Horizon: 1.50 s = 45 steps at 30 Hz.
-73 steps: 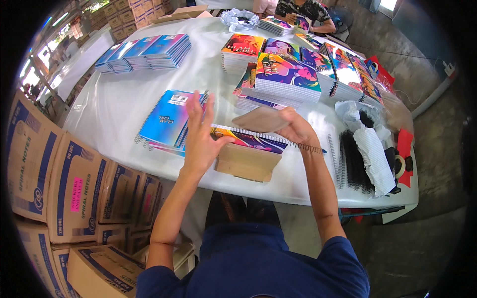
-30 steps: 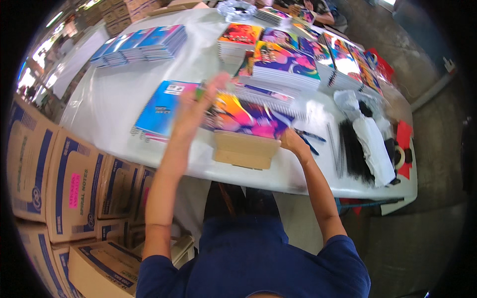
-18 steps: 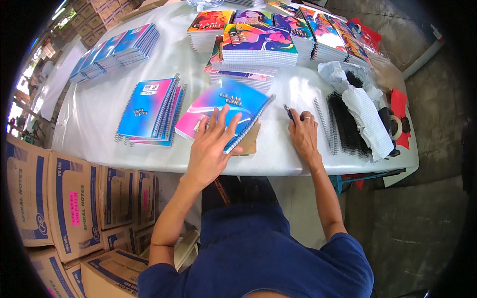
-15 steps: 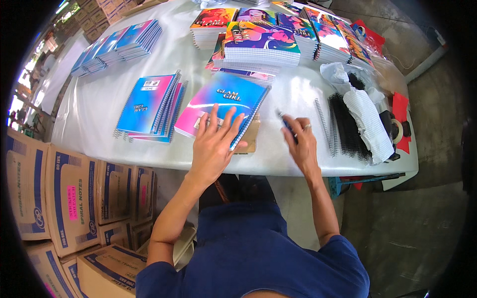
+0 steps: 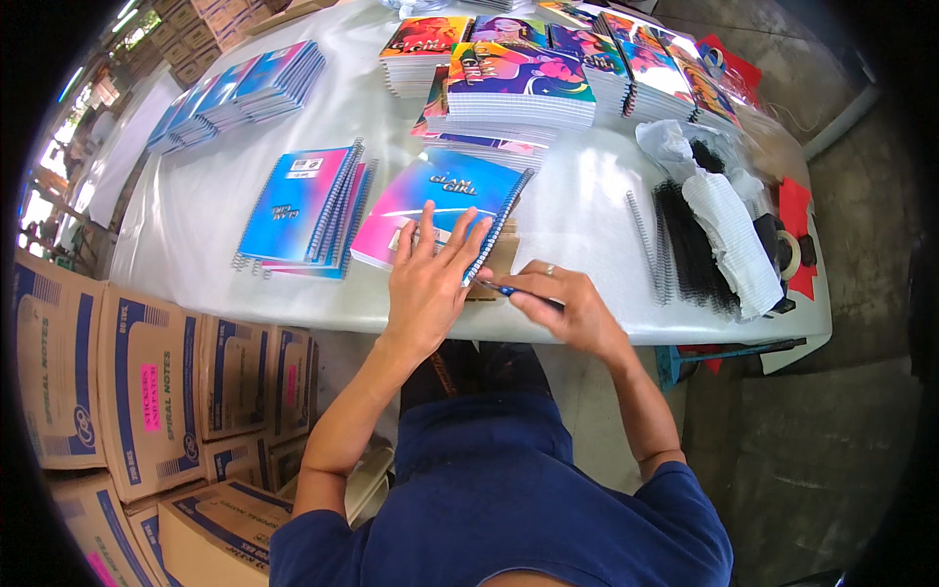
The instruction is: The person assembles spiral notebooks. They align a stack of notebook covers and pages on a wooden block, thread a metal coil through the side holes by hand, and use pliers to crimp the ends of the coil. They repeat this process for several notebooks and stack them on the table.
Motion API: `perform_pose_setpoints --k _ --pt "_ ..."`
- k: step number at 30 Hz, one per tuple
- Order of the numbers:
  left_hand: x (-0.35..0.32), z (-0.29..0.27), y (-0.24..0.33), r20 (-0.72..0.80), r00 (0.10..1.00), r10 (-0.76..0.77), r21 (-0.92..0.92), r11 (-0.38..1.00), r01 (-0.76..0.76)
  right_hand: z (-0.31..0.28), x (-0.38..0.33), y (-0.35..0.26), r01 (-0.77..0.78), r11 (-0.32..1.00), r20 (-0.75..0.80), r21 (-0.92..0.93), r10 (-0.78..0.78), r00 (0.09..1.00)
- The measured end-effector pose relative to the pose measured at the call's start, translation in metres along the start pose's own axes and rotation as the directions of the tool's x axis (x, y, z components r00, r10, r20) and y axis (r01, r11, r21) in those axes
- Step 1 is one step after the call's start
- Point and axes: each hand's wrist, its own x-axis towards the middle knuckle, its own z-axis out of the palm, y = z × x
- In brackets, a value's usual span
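My left hand [image 5: 428, 284] lies with fingers spread over the lower part of a blue and pink spiral notebook [image 5: 430, 191], pressing it down. The notebook is tilted, its coil edge facing right and toward me. Under its right side a piece of brown cardboard [image 5: 504, 256] shows. My right hand [image 5: 572, 303] is closed round a slim tool with a dark blue handle [image 5: 528, 295]. The tool's metal tip meets the near end of the coil, beside my left fingers; its exact kind is too small to tell.
Left of the notebook is a small pile of similar spiral notebooks [image 5: 301, 201], with more stacks [image 5: 240, 83] farther back. Colourful notebook stacks [image 5: 523, 73] stand at the far side. Loose black coils [image 5: 685, 245] and white wrapping [image 5: 724, 240] lie right. Cardboard boxes [image 5: 147, 391] stand below left.
My right hand has moved left with the tool, from over the bare tabletop to the notebook's near coil end. My left hand stays on the notebook.
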Motion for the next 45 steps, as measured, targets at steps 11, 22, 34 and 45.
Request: perform_pose_setpoints --k 11,22,34,45 --pt "0.033 -0.078 -0.094 -0.309 0.932 -0.187 -0.079 0.982 0.170 -0.061 0.025 0.036 -0.173 0.956 -0.176 -0.239 0.133 0.975" --pt "-0.052 -0.066 -0.217 0.413 0.849 -0.328 0.069 0.941 0.330 -0.142 0.080 0.143 -0.302 0.909 -0.741 -0.287 -0.011 0.671" --pt "0.010 -0.033 -0.166 -0.050 0.973 -0.223 -0.219 0.954 0.207 -0.194 0.180 0.103 -0.543 0.838 -0.551 0.047 0.476 0.686" --pt "0.078 -0.033 -0.104 0.169 0.944 -0.282 -0.930 0.271 0.248 -0.050 0.062 0.030 0.169 0.905 -0.668 0.391 0.153 0.728"
